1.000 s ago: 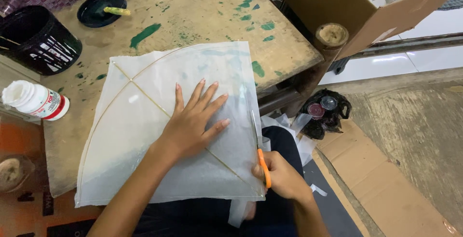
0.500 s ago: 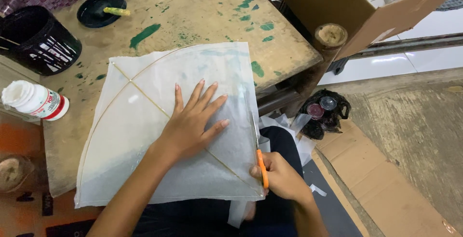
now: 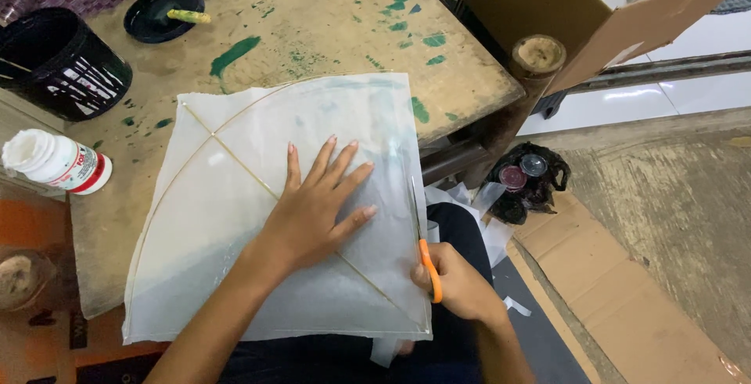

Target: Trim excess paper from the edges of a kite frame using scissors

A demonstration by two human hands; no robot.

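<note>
A square of thin white paper (image 3: 235, 220) with a frame of thin sticks (image 3: 235, 157) glued to it lies on a worn wooden table (image 3: 328, 32). My left hand (image 3: 317, 208) presses flat on the middle of the paper, fingers spread. My right hand (image 3: 458, 282) grips orange-handled scissors (image 3: 422, 243). Their blades point away from me along the sheet's right edge.
A black bucket (image 3: 66, 59), a white glue bottle (image 3: 55, 163) and a black dish with a brush (image 3: 164, 12) stand at the table's left and back. A cardboard box (image 3: 547, 1) is at the right. Paper scraps (image 3: 469, 204) and a black bag (image 3: 528, 184) lie on the floor.
My right hand has moved the scissors a little farther along the paper's right edge. My left hand stays pressed flat on the sheet.
</note>
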